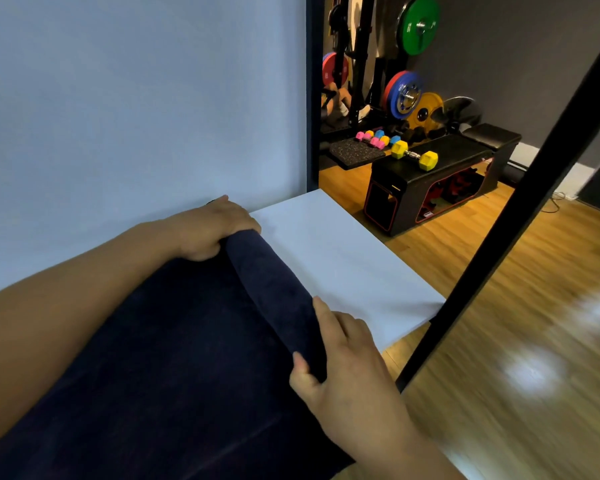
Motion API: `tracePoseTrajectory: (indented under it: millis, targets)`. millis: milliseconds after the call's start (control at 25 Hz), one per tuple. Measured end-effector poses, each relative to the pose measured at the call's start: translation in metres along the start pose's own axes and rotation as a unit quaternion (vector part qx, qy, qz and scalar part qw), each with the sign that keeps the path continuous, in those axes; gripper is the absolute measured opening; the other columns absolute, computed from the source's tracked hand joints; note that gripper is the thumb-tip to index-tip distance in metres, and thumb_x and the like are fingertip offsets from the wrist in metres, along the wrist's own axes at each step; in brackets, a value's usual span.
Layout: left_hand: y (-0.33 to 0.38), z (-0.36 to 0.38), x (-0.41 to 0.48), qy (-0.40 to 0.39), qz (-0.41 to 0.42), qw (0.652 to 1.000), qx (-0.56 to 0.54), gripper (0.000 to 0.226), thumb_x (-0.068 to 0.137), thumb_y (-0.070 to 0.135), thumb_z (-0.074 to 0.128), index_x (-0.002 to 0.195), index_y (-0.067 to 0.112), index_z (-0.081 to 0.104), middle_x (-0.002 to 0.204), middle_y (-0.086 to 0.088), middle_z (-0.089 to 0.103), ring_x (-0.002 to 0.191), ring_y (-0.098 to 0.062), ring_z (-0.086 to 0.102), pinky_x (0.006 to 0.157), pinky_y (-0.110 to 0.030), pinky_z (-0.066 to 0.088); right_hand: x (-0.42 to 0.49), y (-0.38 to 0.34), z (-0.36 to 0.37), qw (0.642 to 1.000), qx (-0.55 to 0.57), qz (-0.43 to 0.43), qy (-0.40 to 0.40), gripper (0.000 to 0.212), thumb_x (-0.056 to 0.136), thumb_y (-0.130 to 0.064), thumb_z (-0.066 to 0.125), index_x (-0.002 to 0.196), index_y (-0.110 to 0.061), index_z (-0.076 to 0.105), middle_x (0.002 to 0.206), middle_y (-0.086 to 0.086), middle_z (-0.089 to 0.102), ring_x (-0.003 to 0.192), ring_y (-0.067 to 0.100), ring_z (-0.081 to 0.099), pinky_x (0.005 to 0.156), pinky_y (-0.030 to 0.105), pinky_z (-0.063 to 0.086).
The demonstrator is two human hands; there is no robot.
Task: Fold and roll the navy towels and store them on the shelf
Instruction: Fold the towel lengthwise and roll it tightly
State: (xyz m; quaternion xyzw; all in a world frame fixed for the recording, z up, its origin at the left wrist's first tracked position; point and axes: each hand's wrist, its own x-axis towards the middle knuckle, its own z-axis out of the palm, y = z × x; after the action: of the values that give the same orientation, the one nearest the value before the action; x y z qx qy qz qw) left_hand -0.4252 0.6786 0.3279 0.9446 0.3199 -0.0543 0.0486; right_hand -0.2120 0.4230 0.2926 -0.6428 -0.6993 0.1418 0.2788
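A navy towel (174,358) lies flat on a white shelf board (343,258), with its far end wound into a roll (274,289). My left hand (212,230) grips the far end of the roll next to the wall, thumb under it. At the near end of the roll my right hand (343,355) holds it, thumb on the towel's side and fingers curled over the top. The flat part of the towel runs back toward me and out of view at the bottom.
A pale wall (136,116) stands directly behind the shelf. A black upright post (506,230) slants past the board's right edge. Beyond are a wooden floor (534,306), a black bench (440,181) with a yellow dumbbell (414,157), and weight plates (418,26).
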Motion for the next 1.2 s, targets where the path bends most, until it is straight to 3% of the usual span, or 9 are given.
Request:
tracePoseTrajectory:
  millis: [120, 200, 320, 520, 680, 760, 880, 1080, 1200]
  targets:
    - [0.009, 0.0, 0.015, 0.042, -0.005, 0.999, 0.028, 0.064, 0.069, -0.01, 0.049, 0.12, 0.028, 0.054, 0.117, 0.007, 0.055, 0.114, -0.022, 0.045, 0.113, -0.041, 0.025, 0.007, 0.013, -0.01, 1.0, -0.001, 0.009, 0.022, 0.074, 0.092, -0.05, 0.045, 0.155, -0.028, 0.011, 0.137, -0.011, 0.038, 0.125, 0.007, 0.03, 0.102, 0.021, 0.035]
    - [0.014, 0.005, 0.022, 0.079, -0.012, 0.996, 0.026, 0.067, 0.065, -0.013, 0.049, 0.122, 0.024, 0.054, 0.118, 0.004, 0.055, 0.115, -0.023, 0.042, 0.114, -0.033, 0.018, 0.013, 0.021, -0.012, 0.999, -0.007, 0.022, 0.026, 0.074, 0.093, -0.046, 0.05, 0.155, -0.028, 0.015, 0.136, -0.01, 0.04, 0.123, 0.009, 0.032, 0.102, 0.024, 0.039]
    - [0.015, 0.011, 0.021, 0.098, -0.018, 0.995, -0.002, 0.072, 0.064, -0.013, 0.046, 0.124, 0.026, 0.049, 0.12, 0.007, 0.049, 0.124, -0.023, 0.039, 0.12, -0.04, 0.007, 0.017, 0.03, -0.012, 0.999, -0.023, 0.022, 0.039, 0.071, 0.092, -0.042, 0.054, 0.154, -0.026, 0.021, 0.134, -0.008, 0.044, 0.12, 0.012, 0.036, 0.101, 0.029, 0.042]
    - [0.01, -0.001, 0.004, 0.008, -0.031, 0.999, -0.043, 0.077, 0.082, -0.012, 0.043, 0.149, 0.024, 0.029, 0.158, 0.005, 0.024, 0.152, -0.022, -0.002, 0.12, -0.033, -0.007, 0.016, 0.035, -0.004, 0.994, -0.083, -0.008, 0.076, 0.07, 0.083, -0.034, 0.066, 0.144, -0.024, 0.032, 0.121, -0.002, 0.057, 0.105, 0.021, 0.051, 0.085, 0.039, 0.055]
    - [0.007, -0.001, 0.0, 0.062, -0.031, 0.998, -0.01, 0.06, 0.092, -0.001, 0.041, 0.139, 0.035, 0.042, 0.146, 0.01, 0.045, 0.148, -0.023, 0.025, 0.12, -0.044, 0.023, 0.012, 0.034, 0.002, 0.987, -0.117, -0.028, 0.107, 0.068, 0.08, -0.033, 0.067, 0.14, -0.023, 0.036, 0.12, -0.001, 0.059, 0.103, 0.024, 0.053, 0.084, 0.04, 0.056]
    - [0.009, 0.011, -0.004, 0.147, -0.031, 0.988, 0.038, 0.061, 0.083, 0.001, 0.037, 0.131, 0.038, 0.044, 0.136, 0.005, 0.055, 0.134, -0.029, 0.045, 0.098, -0.052, 0.047, 0.009, 0.032, 0.005, 0.987, -0.11, -0.033, 0.112, 0.067, 0.081, -0.031, 0.068, 0.141, -0.026, 0.04, 0.124, -0.004, 0.056, 0.106, 0.023, 0.05, 0.083, 0.039, 0.056]
    - [0.005, 0.032, -0.012, 0.222, -0.03, 0.973, 0.06, 0.07, 0.073, -0.008, 0.045, 0.129, 0.033, 0.045, 0.133, 0.005, 0.056, 0.128, -0.029, 0.05, 0.072, -0.049, 0.057, 0.005, 0.027, 0.012, 0.989, -0.08, -0.035, 0.121, 0.07, 0.077, -0.024, 0.075, 0.141, -0.027, 0.046, 0.129, -0.006, 0.052, 0.108, 0.024, 0.05, 0.078, 0.034, 0.058]
    - [0.009, 0.045, -0.019, 0.264, -0.043, 0.963, 0.045, 0.064, 0.079, -0.002, 0.032, 0.135, 0.02, 0.052, 0.142, -0.004, 0.053, 0.136, -0.028, 0.039, 0.088, -0.051, 0.055, 0.0, 0.019, 0.009, 0.98, -0.143, -0.044, 0.133, 0.071, 0.069, -0.019, 0.079, 0.136, -0.024, 0.056, 0.127, 0.001, 0.058, 0.097, 0.028, 0.062, 0.064, 0.035, 0.057]
    - [-0.002, 0.047, -0.034, 0.222, -0.041, 0.974, 0.013, 0.071, 0.088, -0.011, 0.047, 0.149, 0.023, 0.039, 0.159, 0.0, 0.03, 0.149, -0.023, 0.02, 0.111, -0.037, 0.034, -0.005, 0.006, 0.015, 0.968, -0.203, -0.05, 0.141, 0.073, 0.062, -0.011, 0.082, 0.131, -0.022, 0.062, 0.129, 0.003, 0.06, 0.099, 0.033, 0.058, 0.061, 0.038, 0.057]
